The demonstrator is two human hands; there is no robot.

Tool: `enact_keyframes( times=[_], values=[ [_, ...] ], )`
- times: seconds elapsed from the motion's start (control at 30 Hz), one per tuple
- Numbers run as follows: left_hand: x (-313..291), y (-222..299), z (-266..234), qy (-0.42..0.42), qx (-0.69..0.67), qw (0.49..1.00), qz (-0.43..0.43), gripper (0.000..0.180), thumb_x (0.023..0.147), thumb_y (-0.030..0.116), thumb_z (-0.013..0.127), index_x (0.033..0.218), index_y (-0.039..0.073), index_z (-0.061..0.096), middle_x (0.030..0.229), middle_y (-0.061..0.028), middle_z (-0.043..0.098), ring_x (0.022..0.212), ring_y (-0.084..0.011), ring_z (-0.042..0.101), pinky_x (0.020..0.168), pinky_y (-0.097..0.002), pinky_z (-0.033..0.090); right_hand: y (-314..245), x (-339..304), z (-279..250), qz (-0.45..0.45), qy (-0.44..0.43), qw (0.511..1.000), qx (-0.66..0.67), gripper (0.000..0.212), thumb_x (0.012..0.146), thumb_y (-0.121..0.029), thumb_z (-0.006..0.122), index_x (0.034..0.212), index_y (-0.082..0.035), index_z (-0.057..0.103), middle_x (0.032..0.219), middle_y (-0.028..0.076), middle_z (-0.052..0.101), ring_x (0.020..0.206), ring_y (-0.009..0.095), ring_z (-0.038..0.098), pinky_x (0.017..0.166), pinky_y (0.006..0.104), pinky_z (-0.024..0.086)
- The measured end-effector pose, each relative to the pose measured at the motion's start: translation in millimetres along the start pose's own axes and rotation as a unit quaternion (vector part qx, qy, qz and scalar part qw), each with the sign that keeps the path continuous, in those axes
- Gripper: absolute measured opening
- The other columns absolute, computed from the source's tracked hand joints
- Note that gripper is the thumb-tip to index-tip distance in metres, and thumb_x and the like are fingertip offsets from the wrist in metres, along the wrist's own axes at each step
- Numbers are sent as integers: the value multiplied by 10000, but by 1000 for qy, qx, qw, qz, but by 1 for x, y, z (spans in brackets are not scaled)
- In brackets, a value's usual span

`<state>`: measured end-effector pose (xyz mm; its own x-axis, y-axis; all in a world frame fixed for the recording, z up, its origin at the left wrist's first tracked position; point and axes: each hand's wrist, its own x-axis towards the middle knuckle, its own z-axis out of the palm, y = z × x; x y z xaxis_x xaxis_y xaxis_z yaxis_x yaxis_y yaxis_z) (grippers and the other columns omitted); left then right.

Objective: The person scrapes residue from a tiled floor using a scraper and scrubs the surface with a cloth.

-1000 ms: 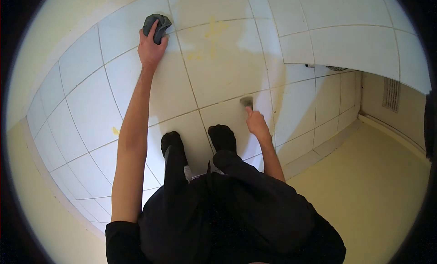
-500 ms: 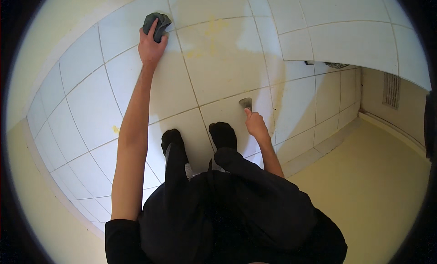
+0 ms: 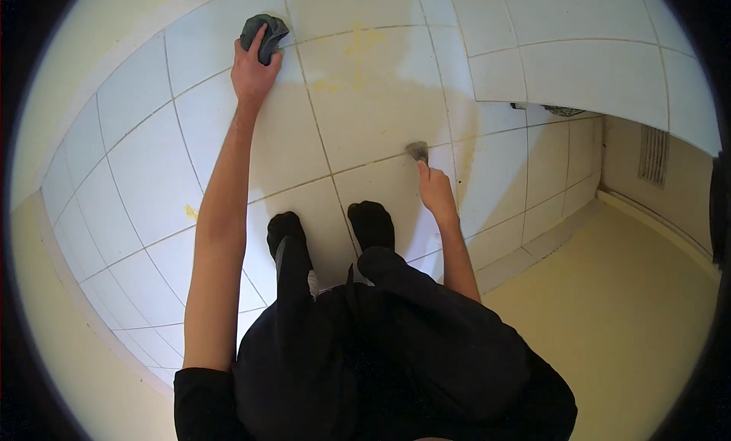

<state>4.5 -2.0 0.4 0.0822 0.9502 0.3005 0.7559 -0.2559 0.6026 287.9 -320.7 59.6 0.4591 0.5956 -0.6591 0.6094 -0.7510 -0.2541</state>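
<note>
My left hand (image 3: pixel 255 74) reaches far out to the upper left, its fingers pressed over a bunched dark grey cloth (image 3: pixel 266 34) on the tiles. Lower and to the right, my right hand (image 3: pixel 436 190) is closed round the handle of a scraper (image 3: pixel 417 149). The scraper's wide greyish blade points away from me, at a grout line. Under both hands lies a floor of white tiles (image 3: pixel 282 152). Yellow stains (image 3: pixel 354 53) mark the tiles between the cloth and the scraper, and another yellow patch (image 3: pixel 191 212) sits left of my forearm.
My feet in black socks (image 3: pixel 371 224) stand between my arms. A raised tiled ledge (image 3: pixel 586 72) juts in at the upper right, with a vent grille (image 3: pixel 653 156) beneath it. Pale walls (image 3: pixel 609 289) bound the floor at left and right.
My right hand has moved the scraper a little farther away and slightly right, up to the grout line. My left hand and the cloth have barely shifted.
</note>
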Motion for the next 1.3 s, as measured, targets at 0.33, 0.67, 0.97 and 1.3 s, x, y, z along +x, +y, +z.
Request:
enact_keyframes(
  times=[0.33, 0.67, 0.97, 1.3],
  values=[
    [0, -5, 1, 2, -5, 1000, 6, 609, 774, 288, 721, 1369, 289, 588, 1183, -125, 559, 973, -342, 660, 797, -434, 577, -14, -13, -8, 5, 26, 999, -25, 622, 1052, -442, 350, 947, 62, 698, 975, 350, 663, 994, 508, 632, 886, 553, 503],
    [1, -1, -1, 7, -15, 1000, 17, 603, 768, 279, 722, 1359, 274, 597, 1201, -116, 564, 985, -337, 658, 796, -432, 575, 9, -23, 7, -6, -3, 999, -36, 583, 1041, -437, 377, 956, 56, 675, 955, 328, 667, 967, 498, 632, 856, 565, 490],
    [1, 5, -4, -25, -23, 999, -10, 620, 781, 272, 724, 1384, 262, 578, 1226, -151, 554, 1034, -349, 649, 850, -426, 564, -21, 16, 11, -94, 64, 993, -41, 456, 1037, -390, 418, 928, -3, 634, 896, 270, 680, 879, 472, 646, 758, 546, 499],
    [1, 2, -3, -4, -10, 1000, 3, 608, 763, 263, 715, 1359, 276, 597, 1201, -117, 565, 1000, -330, 651, 796, -427, 574, -20, 6, -34, -60, 138, 989, 7, 401, 1018, -405, 475, 928, -41, 616, 783, 208, 683, 785, 437, 660, 685, 527, 486]
  ],
)
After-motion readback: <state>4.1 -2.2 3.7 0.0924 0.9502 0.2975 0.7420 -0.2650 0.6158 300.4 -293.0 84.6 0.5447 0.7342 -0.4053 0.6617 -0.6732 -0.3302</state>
